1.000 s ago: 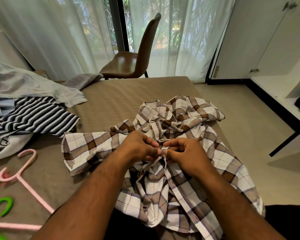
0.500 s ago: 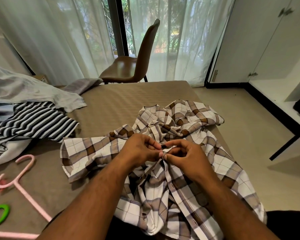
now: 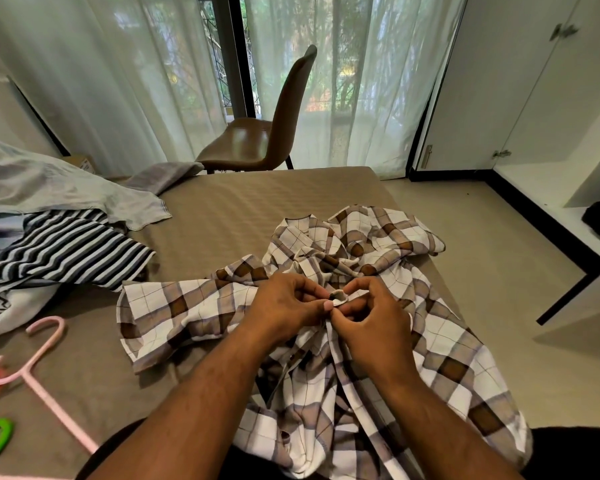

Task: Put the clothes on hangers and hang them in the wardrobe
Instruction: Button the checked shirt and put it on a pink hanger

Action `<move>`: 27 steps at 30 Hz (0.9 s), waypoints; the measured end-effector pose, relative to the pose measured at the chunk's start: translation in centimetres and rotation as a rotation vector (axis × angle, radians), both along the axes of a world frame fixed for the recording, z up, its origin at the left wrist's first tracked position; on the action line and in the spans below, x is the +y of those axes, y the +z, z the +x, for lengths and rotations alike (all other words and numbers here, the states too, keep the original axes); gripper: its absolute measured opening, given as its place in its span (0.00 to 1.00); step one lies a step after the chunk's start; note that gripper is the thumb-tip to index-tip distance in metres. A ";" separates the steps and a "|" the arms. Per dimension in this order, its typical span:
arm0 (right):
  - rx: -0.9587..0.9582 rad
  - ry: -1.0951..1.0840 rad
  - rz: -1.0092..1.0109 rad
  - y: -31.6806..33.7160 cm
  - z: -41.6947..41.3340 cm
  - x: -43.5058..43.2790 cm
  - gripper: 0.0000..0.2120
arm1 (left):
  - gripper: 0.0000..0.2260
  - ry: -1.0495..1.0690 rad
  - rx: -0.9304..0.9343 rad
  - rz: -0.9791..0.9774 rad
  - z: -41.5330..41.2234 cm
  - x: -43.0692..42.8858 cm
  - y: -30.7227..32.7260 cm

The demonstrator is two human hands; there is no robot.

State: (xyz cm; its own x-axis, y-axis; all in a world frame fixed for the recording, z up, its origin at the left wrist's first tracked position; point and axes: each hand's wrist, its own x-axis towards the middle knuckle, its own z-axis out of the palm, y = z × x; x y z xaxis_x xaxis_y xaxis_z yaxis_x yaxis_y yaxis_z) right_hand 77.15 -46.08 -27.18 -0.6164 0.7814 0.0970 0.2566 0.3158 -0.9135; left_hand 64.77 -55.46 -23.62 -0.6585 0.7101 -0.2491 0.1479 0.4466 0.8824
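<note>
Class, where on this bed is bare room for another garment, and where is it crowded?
Free: tan mattress between navy striped shirt and brown checked shirt, up to the brown chair. Crowded: left edge, by the pink plastic hanger.

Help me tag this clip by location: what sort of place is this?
Most likely a bedroom: a bed strewn with clothes, a white wardrobe on the right, and sheer curtains behind a chair.

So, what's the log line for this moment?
left hand: pinches checked shirt | right hand: pinches it | pink hanger: lying on bed, untouched
</note>
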 end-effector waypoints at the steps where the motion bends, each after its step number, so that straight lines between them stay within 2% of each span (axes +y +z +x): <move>1: 0.007 -0.001 -0.012 0.0 0.0 0.1 0.17 | 0.07 -0.021 0.030 -0.015 0.0 -0.1 0.0; 8: 0.078 0.025 -0.118 -0.5 -0.1 0.6 0.14 | 0.09 -0.065 0.203 -0.074 0.2 0.1 -0.3; 13: 0.088 0.115 -0.122 -0.4 0.0 1.6 0.10 | 0.07 -0.013 0.227 -0.032 0.3 0.4 -0.2; 19: 0.083 0.246 -0.052 0.1 0.1 2.6 0.11 | 0.10 0.049 0.105 0.068 -0.4 0.0 -0.2; 27: 0.064 0.310 0.085 0.4 0.5 3.6 0.14 | 0.10 -0.047 0.009 0.152 -1.1 -0.4 -0.1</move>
